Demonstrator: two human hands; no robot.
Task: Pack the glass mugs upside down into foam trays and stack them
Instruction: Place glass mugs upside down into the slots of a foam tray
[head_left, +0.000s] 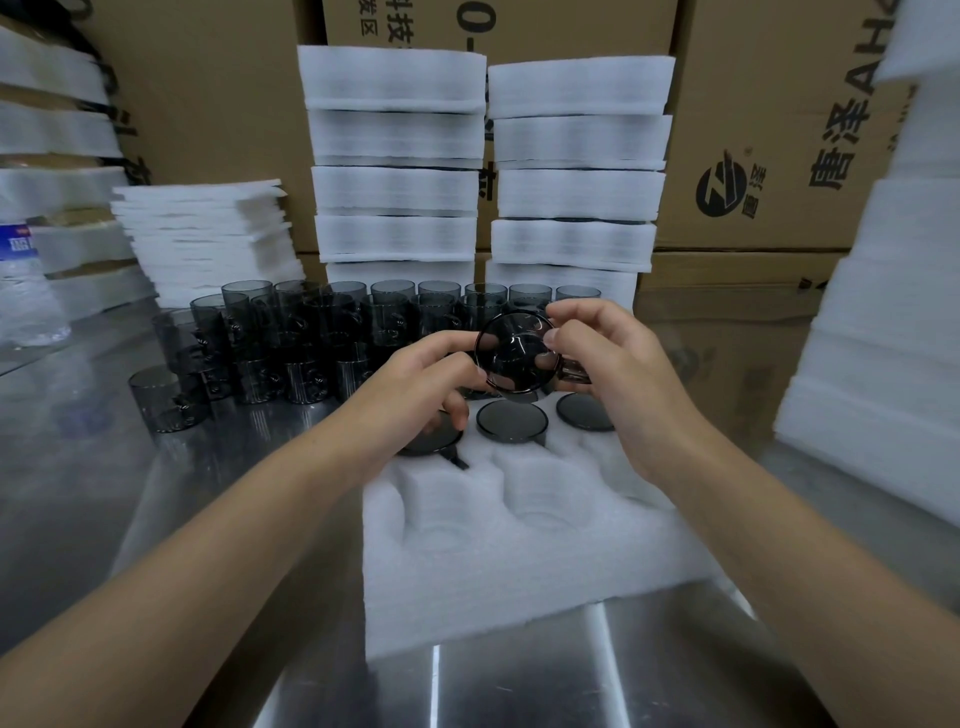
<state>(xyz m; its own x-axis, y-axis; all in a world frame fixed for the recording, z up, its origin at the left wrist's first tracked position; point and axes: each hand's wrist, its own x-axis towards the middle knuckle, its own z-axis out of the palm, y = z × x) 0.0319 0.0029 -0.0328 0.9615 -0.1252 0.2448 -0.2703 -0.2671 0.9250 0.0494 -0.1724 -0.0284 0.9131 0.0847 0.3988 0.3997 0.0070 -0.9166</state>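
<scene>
A white foam tray (519, 571) lies on the steel table in front of me. Three dark glass mugs sit upside down in its far row, one in the middle (511, 421) and one at the right (584, 411); the left one is partly hidden under my left hand. Two near pockets (545, 499) are bare. Both hands hold one smoky glass mug (514, 353) above the tray, its mouth turned toward me. My left hand (431, 379) grips its left rim. My right hand (618, 364) pinches the right rim near the handle.
Several upright smoky mugs (291, 338) stand in rows behind and left of the tray. Two stacks of packed foam trays (395, 171) rise at the back, loose foam sheets (208, 234) at the left, foam blocks (893, 312) at the right, cardboard boxes behind.
</scene>
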